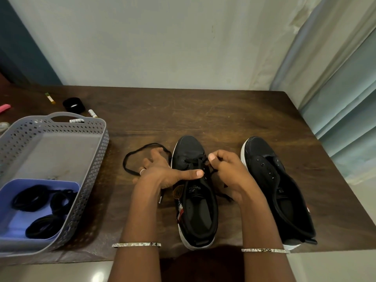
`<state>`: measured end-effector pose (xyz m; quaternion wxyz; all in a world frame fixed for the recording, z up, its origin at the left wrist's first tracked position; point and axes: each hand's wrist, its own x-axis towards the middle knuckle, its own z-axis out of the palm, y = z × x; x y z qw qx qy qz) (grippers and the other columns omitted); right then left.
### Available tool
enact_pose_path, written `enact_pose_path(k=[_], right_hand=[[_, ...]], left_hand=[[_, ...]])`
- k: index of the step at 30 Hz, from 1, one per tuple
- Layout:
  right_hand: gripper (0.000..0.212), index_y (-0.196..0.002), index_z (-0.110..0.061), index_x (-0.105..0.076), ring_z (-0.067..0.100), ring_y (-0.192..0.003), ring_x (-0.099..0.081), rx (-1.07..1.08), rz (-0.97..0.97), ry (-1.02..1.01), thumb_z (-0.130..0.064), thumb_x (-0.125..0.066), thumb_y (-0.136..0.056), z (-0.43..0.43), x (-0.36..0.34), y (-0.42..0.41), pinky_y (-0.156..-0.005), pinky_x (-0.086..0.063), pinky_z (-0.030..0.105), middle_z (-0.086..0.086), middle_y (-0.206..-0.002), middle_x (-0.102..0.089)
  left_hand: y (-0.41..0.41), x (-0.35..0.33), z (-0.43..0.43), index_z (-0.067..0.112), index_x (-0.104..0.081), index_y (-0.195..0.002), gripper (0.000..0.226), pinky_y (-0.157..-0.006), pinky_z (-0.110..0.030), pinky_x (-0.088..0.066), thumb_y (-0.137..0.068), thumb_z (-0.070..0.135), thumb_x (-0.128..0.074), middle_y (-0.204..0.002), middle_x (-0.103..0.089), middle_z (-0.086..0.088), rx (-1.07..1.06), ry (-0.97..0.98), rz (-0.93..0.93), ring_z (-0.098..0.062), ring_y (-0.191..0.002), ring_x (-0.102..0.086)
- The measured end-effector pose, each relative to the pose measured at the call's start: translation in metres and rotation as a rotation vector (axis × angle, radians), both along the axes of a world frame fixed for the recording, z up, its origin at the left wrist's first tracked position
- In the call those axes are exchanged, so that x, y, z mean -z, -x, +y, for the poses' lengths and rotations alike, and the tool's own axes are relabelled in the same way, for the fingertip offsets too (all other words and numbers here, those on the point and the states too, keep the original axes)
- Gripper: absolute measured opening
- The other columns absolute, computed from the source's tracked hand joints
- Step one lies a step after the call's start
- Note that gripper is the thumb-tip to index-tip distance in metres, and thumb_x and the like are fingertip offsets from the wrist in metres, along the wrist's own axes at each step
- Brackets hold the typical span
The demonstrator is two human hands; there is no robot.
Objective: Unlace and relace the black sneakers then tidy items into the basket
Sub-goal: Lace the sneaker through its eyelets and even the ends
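Two black sneakers stand side by side on the wooden table, toes pointing away from me. The left sneaker (194, 200) has a black lace (130, 159) threaded through its front eyelets, and the lace loops out onto the table to its left. My left hand (160, 171) lies over that shoe's left side with the thumb pressing across the tongue. My right hand (225, 169) pinches the lace at the right eyelets. The right sneaker (278, 184) has bare eyelets and no lace. A grey perforated basket (99, 151) sits at the left.
Inside the basket a lilac tray (12, 216) holds several black coiled bands. Behind the basket lie a black round container (73, 105), a small white tube (92, 113), a yellow-green strip (50, 98) and a pink object (5, 108). A curtain hangs at the right.
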<state>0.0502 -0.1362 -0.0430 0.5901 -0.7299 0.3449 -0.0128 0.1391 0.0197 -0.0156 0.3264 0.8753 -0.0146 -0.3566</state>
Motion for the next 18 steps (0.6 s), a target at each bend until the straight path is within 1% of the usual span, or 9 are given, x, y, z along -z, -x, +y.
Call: enact_pose_path(k=[2, 4, 5, 7, 9, 12, 15, 17, 18], right_hand=[[0.028, -0.073, -0.033, -0.07, 0.028, -0.092, -0.069, 0.016, 0.066, 0.081, -0.052, -0.054, -0.086, -0.001, 0.004, 0.0, -0.098, -0.049, 0.059, -0.006, -0.077, -0.074], [0.024, -0.071, -0.035, -0.068, 0.026, -0.088, -0.069, 0.048, 0.101, 0.128, -0.053, -0.053, -0.078, -0.003, 0.006, 0.001, -0.101, -0.046, 0.064, -0.011, -0.066, -0.072], [0.021, -0.073, -0.032, -0.068, 0.023, -0.087, -0.07, 0.062, 0.103, 0.137, -0.049, -0.056, -0.079, -0.003, 0.006, 0.001, -0.101, -0.046, 0.063, -0.011, -0.065, -0.072], [0.013, -0.081, -0.03, -0.068, 0.017, -0.089, -0.07, 0.074, 0.085, 0.153, -0.042, -0.063, -0.081, -0.004, 0.006, 0.001, -0.103, -0.044, 0.061, -0.012, -0.067, -0.074], [0.023, -0.086, -0.039, -0.07, 0.014, -0.089, -0.071, 0.037, 0.055, 0.18, -0.056, -0.065, -0.072, -0.004, 0.003, 0.001, -0.104, -0.042, 0.06, -0.015, -0.07, -0.074], [0.038, -0.086, -0.047, -0.071, 0.013, -0.092, -0.07, -0.08, 0.057, 0.223, -0.073, -0.068, -0.058, -0.001, -0.004, 0.002, -0.102, -0.044, 0.06, -0.016, -0.075, -0.073], [0.013, -0.079, -0.039, -0.071, 0.01, -0.096, -0.067, -0.083, 0.095, 0.362, -0.047, -0.081, -0.079, 0.002, -0.011, 0.004, -0.104, -0.04, 0.051, -0.014, -0.075, -0.069], [0.012, -0.079, -0.036, -0.069, 0.007, -0.094, -0.061, -0.079, 0.13, 0.435, -0.04, -0.075, -0.088, 0.002, -0.015, 0.004, -0.099, -0.032, 0.039, -0.017, -0.074, -0.064], [0.014, -0.08, -0.035, -0.068, 0.007, -0.092, -0.057, -0.082, 0.149, 0.456, -0.04, -0.072, -0.091, 0.003, -0.016, 0.003, -0.096, -0.029, 0.037, -0.018, -0.073, -0.061]], left_hand=[[-0.001, 0.004, -0.001, 0.032, -0.016, -0.153, 0.165, -0.115, -0.057, -0.033, -0.007, 0.075, -0.079, -0.16, -0.018, -0.01, 0.0, 0.022, -0.002, -0.035, -0.148, -0.02], [-0.003, 0.011, -0.002, 0.033, -0.037, -0.14, 0.146, -0.111, -0.052, -0.04, -0.008, 0.075, -0.084, -0.153, -0.034, -0.007, -0.021, 0.098, 0.019, -0.033, -0.142, -0.034], [-0.005, 0.015, -0.001, 0.034, -0.048, -0.125, 0.123, -0.105, -0.048, -0.046, -0.016, 0.075, -0.088, -0.145, -0.046, -0.006, -0.046, 0.152, 0.036, -0.03, -0.134, -0.045], [-0.009, 0.021, 0.0, 0.028, -0.061, -0.102, 0.066, -0.091, -0.039, -0.052, -0.055, 0.063, -0.089, -0.12, -0.063, -0.006, -0.057, 0.261, 0.031, -0.021, -0.11, -0.06], [-0.012, 0.026, -0.001, 0.021, -0.069, -0.089, 0.023, -0.087, -0.04, -0.053, -0.083, 0.042, -0.078, -0.102, -0.069, -0.006, -0.029, 0.287, -0.052, -0.02, -0.095, -0.063], [-0.012, 0.032, -0.001, 0.023, -0.073, -0.08, 0.014, -0.088, -0.043, -0.052, -0.084, 0.034, -0.079, -0.085, -0.067, -0.003, 0.034, 0.246, -0.113, -0.026, -0.089, -0.064], [-0.012, 0.038, -0.005, 0.035, -0.072, -0.067, 0.016, -0.097, -0.056, -0.05, -0.077, 0.039, -0.084, -0.073, -0.065, 0.004, 0.04, 0.147, -0.136, -0.036, -0.096, -0.067], [-0.009, 0.034, -0.008, 0.041, -0.07, -0.063, 0.02, -0.095, -0.055, -0.052, -0.079, 0.039, -0.082, -0.078, -0.07, 0.003, 0.046, 0.099, -0.165, -0.032, -0.095, -0.068], [-0.007, 0.03, -0.01, 0.037, -0.07, -0.062, 0.022, -0.095, -0.054, -0.052, -0.082, 0.037, -0.08, -0.08, -0.071, 0.003, 0.048, 0.088, -0.183, -0.029, -0.095, -0.068]])
